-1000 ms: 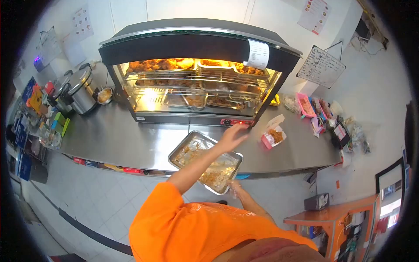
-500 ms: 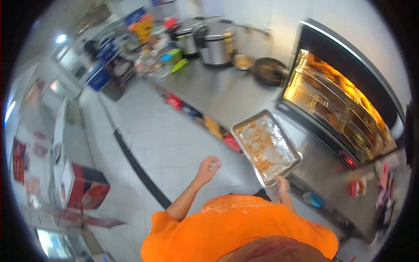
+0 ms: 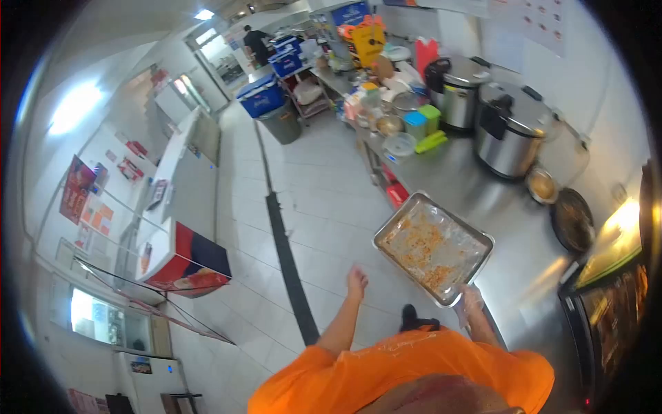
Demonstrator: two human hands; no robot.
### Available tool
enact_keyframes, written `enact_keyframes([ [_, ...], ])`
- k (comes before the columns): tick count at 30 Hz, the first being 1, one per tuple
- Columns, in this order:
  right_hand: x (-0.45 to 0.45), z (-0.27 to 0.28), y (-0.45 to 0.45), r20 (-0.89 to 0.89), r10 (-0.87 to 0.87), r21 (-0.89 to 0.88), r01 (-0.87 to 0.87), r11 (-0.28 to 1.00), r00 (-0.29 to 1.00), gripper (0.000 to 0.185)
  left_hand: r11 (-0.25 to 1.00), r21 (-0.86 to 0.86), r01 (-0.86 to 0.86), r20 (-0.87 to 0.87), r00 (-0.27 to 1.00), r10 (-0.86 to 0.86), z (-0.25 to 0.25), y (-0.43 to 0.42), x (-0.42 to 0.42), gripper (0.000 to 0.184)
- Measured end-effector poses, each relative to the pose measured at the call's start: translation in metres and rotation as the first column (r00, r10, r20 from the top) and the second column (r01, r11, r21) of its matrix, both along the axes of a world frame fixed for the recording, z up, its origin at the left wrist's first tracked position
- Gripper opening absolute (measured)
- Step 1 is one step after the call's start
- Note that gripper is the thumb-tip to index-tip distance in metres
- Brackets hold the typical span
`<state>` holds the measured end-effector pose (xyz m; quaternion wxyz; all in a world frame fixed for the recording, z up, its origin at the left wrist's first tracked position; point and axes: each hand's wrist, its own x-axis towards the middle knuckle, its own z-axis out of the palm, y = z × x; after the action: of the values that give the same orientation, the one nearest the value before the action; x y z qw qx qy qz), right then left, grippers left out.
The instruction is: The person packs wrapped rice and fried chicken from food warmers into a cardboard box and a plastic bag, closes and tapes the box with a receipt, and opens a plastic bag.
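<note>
My right hand (image 3: 472,303), in what looks like a clear plastic glove, grips the near corner of a shallow metal tray (image 3: 476,281). Orange-brown crumbs (image 3: 422,241) and shiny grease cover the tray's bottom. The tray is held out before me, beside the edge of the steel counter (image 3: 463,181). My left hand (image 3: 357,281) hangs over the floor to the left of the tray, its fingers curled in, with nothing visible in it.
Large steel cookers (image 3: 514,131), a small bowl (image 3: 542,186) and a dark round pan (image 3: 572,221) stand on the counter. A lit glass oven (image 3: 614,303) is at right. Left are a white chest freezer (image 3: 189,162) and a red-blue box (image 3: 193,262). A person (image 3: 256,45) stands far back.
My view has swung to the right-hand counter's far end, so the oven has slid to the right edge. The tray has turned with me, still in my right hand. My left hand has curled closer.
</note>
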<state>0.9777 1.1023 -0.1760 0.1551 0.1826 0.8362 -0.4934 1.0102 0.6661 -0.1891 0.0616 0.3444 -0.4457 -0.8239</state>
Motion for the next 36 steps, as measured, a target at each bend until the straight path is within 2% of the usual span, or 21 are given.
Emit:
enact_keyframes([
  [1, -0.043, -0.004, -0.043, 0.08, -0.013, -0.243, 0.032, 0.969, 0.997, 0.037, 0.97, 0.025, -0.243, 0.138, 0.962, 0.237, 0.008, -0.028, 0.01, 0.029],
  [2, -0.086, -0.004, -0.085, 0.173, -0.002, -0.459, 0.082, 0.884, 0.985, 0.037, 0.932, 0.033, -0.362, 0.212, 0.913, 0.347, 0.019, -0.063, 0.024, 0.034],
  [5, -0.184, 0.057, -0.223, 0.358, 0.169, -0.727, 0.16, 0.668, 0.918, 0.038, 0.921, -0.135, -0.366, 0.334, 0.858, 0.39, 0.008, -0.184, 0.113, 0.026],
  [6, -0.196, 0.072, -0.261, 0.364, 0.217, -0.77, 0.161, 0.617, 0.906, 0.042, 0.963, 0.148, -0.226, -0.015, 0.973, 0.231, -0.042, -0.245, 0.188, 0.028],
  [7, -0.228, 0.067, -0.308, 0.364, 0.259, -0.787, 0.146, 0.6, 0.895, 0.039, 0.847, -0.179, -0.5, 0.361, 0.767, 0.53, 0.018, -0.225, 0.189, 0.036],
  [8, -0.263, 0.058, -0.357, 0.356, 0.296, -0.804, 0.129, 0.58, 0.886, 0.036, 0.774, -0.262, -0.576, 0.453, 0.635, 0.626, 0.014, -0.246, 0.21, 0.046],
  [9, -0.293, 0.056, -0.403, 0.323, 0.329, -0.826, 0.095, 0.556, 0.888, 0.04, 0.754, -0.22, -0.619, 0.472, 0.609, 0.637, 0.001, -0.267, 0.234, 0.055],
  [11, -0.334, 0.055, -0.496, 0.275, 0.393, -0.854, 0.036, 0.519, 0.877, 0.044, 0.541, -0.208, -0.815, 0.588, 0.337, 0.735, -0.003, -0.302, 0.256, 0.063],
  [12, -0.36, 0.054, -0.54, 0.27, 0.421, -0.859, 0.019, 0.512, 0.866, 0.044, 0.511, -0.231, -0.828, 0.649, 0.26, 0.715, -0.003, -0.322, 0.244, 0.063],
  [14, -0.385, 0.063, -0.611, 0.287, 0.462, -0.888, 0.053, 0.456, 0.839, 0.041, 0.47, -0.197, -0.86, 0.665, 0.235, 0.708, -0.008, -0.371, 0.2, 0.063],
  [16, -0.432, 0.111, -0.674, 0.256, 0.489, -0.933, 0.081, 0.351, 0.834, 0.034, 0.454, -0.119, -0.883, 0.582, 0.308, 0.752, -0.038, -0.44, 0.112, 0.065],
  [17, -0.457, 0.104, -0.698, 0.279, 0.471, -0.914, 0.079, 0.399, 0.837, 0.035, 0.633, -0.023, -0.774, 0.531, 0.527, 0.664, -0.047, -0.469, 0.068, 0.066],
  [18, -0.483, 0.091, -0.728, 0.296, 0.448, -0.897, 0.083, 0.435, 0.844, 0.036, 0.73, 0.009, -0.683, 0.453, 0.653, 0.606, -0.061, -0.507, 0.002, 0.067],
  [21, -0.562, 0.074, -0.781, 0.307, 0.383, -0.882, 0.109, 0.459, 0.871, 0.036, 0.852, 0.095, -0.516, 0.398, 0.804, 0.442, -0.084, -0.605, -0.208, 0.054],
  [23, -0.613, 0.088, -0.813, 0.308, 0.316, -0.876, 0.139, 0.461, 0.897, 0.035, 0.92, 0.101, -0.378, 0.392, 0.865, 0.313, -0.07, -0.665, -0.365, 0.047],
  [25, -0.666, 0.122, -0.846, 0.221, 0.349, -0.883, 0.034, 0.468, 0.911, 0.035, 0.982, 0.022, -0.189, 0.321, 0.931, 0.173, -0.068, -0.719, -0.506, 0.049],
  [28, -0.758, 0.122, -0.908, 0.276, 0.221, -0.81, 0.103, 0.577, 0.935, 0.036, 0.973, -0.201, 0.114, 0.241, 0.968, -0.064, -0.048, -0.794, -0.669, 0.051],
  [30, -0.832, 0.103, -0.95, 0.207, 0.176, -0.835, 0.079, 0.545, 0.962, 0.037, 0.908, -0.353, 0.227, 0.167, 0.97, -0.177, -0.071, -0.834, -0.729, 0.051],
  [31, -0.881, 0.098, -0.982, 0.163, 0.157, -0.855, 0.06, 0.516, 0.974, 0.038, 0.931, -0.305, 0.203, 0.241, 0.962, -0.131, -0.073, -0.854, -0.764, 0.051],
  [34, -1.004, 0.092, -1.068, 0.171, 0.176, -0.884, 0.072, 0.461, 0.969, 0.038, 0.952, -0.173, 0.253, 0.481, 0.865, -0.142, -0.104, -0.91, -0.751, 0.048],
  [36, -1.09, 0.09, -1.134, 0.104, 0.202, -0.883, -0.003, 0.469, 0.974, 0.04, 0.96, -0.247, 0.135, 0.495, 0.869, 0.005, -0.124, -0.939, -0.714, 0.044],
])
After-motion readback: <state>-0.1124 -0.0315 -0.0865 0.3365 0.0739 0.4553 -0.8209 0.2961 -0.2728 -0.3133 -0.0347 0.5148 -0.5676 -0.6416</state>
